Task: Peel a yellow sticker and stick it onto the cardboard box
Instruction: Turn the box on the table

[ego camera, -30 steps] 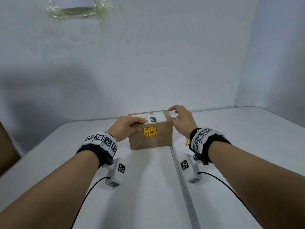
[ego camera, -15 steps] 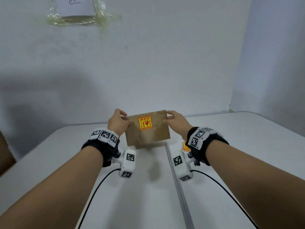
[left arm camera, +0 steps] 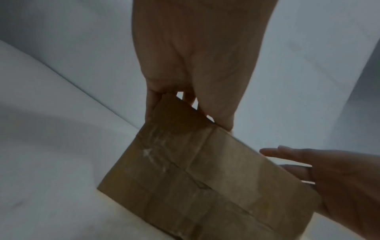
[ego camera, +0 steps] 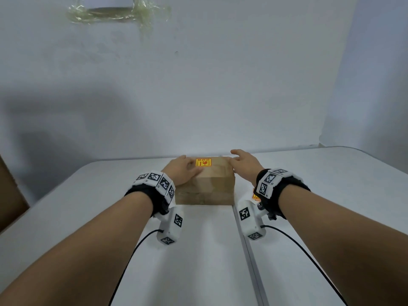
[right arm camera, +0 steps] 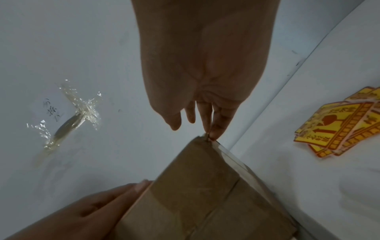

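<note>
left hand [ego camera: 184, 171], right hand [ego camera: 245, 164] touching cardboard box [ego camera: 212, 186]

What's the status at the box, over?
Left hand resting on cardboard box top, right hand touching its right edge. Yellow sticker on top face. Spare stickers on table, nothing in the way.

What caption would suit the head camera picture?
Left hand and right hand touch a cardboard box bearing a yellow sticker.

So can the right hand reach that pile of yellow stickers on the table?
Probably yes: the right hand holds nothing, and the yellow sticker pile lies uncovered on the white table beside its wrist.
</note>
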A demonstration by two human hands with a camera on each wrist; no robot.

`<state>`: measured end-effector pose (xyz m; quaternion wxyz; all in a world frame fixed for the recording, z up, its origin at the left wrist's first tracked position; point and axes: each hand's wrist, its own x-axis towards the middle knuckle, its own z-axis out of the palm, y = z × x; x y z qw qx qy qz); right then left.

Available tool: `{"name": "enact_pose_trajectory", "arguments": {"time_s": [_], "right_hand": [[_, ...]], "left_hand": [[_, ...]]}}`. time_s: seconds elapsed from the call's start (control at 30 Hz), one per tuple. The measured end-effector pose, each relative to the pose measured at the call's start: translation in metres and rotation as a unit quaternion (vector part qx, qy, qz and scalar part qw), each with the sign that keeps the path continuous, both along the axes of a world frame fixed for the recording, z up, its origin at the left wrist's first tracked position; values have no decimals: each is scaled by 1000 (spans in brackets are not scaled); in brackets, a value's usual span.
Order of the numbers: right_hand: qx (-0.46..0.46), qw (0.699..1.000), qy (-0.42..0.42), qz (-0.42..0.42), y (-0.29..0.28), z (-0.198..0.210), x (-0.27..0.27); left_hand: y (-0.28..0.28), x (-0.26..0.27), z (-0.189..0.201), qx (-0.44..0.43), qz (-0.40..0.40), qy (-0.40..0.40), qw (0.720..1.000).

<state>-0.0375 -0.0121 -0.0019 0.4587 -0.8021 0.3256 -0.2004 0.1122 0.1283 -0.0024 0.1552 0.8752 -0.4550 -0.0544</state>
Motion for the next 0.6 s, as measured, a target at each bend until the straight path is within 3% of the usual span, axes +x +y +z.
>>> {"name": "enact_pose_trajectory", "arguments": {"time_s": [0.27, 0.6], "right_hand": [[-42, 998, -15, -54, -9, -11, 9], [-89, 994, -1, -69, -21, -8, 26]], "left_hand": [[-9, 12, -6, 67, -51, -48, 995], [-42, 23, -11, -29, 23, -50, 998]]}}
